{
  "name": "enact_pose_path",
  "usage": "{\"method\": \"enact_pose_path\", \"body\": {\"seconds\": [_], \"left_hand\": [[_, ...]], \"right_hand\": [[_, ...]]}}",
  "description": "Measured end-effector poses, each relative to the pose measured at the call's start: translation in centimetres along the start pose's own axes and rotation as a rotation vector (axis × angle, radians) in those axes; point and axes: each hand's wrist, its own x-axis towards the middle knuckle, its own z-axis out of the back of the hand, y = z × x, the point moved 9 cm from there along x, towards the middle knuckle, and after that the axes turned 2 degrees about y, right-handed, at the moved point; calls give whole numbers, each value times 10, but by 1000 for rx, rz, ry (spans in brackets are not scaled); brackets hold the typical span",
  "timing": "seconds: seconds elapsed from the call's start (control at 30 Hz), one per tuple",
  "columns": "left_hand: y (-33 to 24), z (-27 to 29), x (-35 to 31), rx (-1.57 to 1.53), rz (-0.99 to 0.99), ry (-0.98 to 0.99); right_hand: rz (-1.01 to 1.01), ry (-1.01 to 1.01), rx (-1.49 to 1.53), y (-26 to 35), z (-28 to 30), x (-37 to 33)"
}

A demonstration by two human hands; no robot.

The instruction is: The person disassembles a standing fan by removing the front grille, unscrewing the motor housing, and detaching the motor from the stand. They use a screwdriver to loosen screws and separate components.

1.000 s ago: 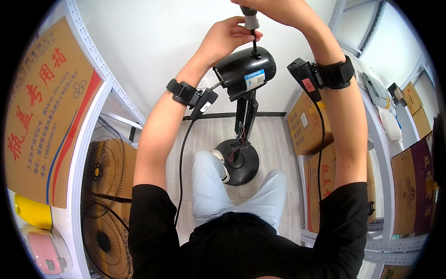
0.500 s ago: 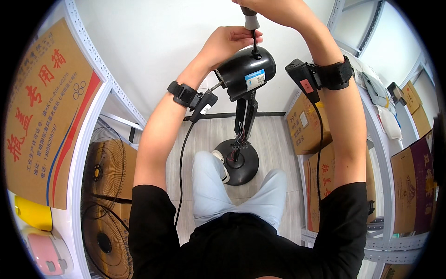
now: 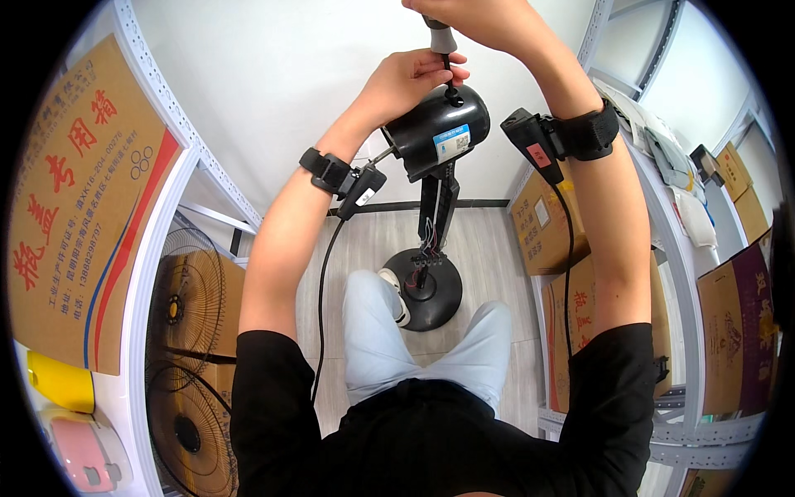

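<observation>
A black fan motor housing (image 3: 439, 128) with a blue-and-white label sits on top of a black stand. A metal shaft sticks out of its left end. Upright over a hole in the housing's top is a screwdriver (image 3: 443, 40) with a grey and black handle; its tip is hidden. My right hand (image 3: 480, 18) is closed over the handle's upper end, partly cut off by the top edge. My left hand (image 3: 410, 81) pinches around the screwdriver's thin shaft, just above the housing. Loose wires (image 3: 431, 240) hang at the stand's pole, over its round black base (image 3: 443, 298).
Beyond the motor is a white wall (image 3: 290, 83). Metal shelving holds a large carton (image 3: 91, 199) on the left, with wire fan grilles (image 3: 186, 290) below. Cartons (image 3: 546, 228) stand on the right beside another rack (image 3: 662, 215). A cable (image 3: 327, 282) runs down from each wrist-worn device.
My right hand and the screwdriver handle have shifted slightly left, and the right forearm with them. The left hand stays by the shaft, and the motor housing has moved very slightly.
</observation>
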Motion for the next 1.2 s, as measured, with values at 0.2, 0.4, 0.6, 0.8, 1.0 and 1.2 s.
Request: {"method": "enact_pose_path", "body": {"seconds": [0.2, 0.4, 0.6, 0.8, 1.0, 1.2], "left_hand": [[9, 17, 1, 265, 57, -135], [3, 15, -1, 406, 56, -152], [1, 2, 0, 87, -21, -12], [3, 15, -2, 292, 135, -104], [4, 8, -1, 91, -9, -91], [-2, 6, -1, 304, 59, -86]], "right_hand": [[-17, -32, 45, 1, -4, -3], [-35, -40, 65, -4, -6, -2], [-119, 25, 78, -14, -3, -2], [-125, -52, -3, -9, -9, -9], [-142, -41, 65, -15, -10, -7], [-187, -31, 102, -13, -7, -9]]}}
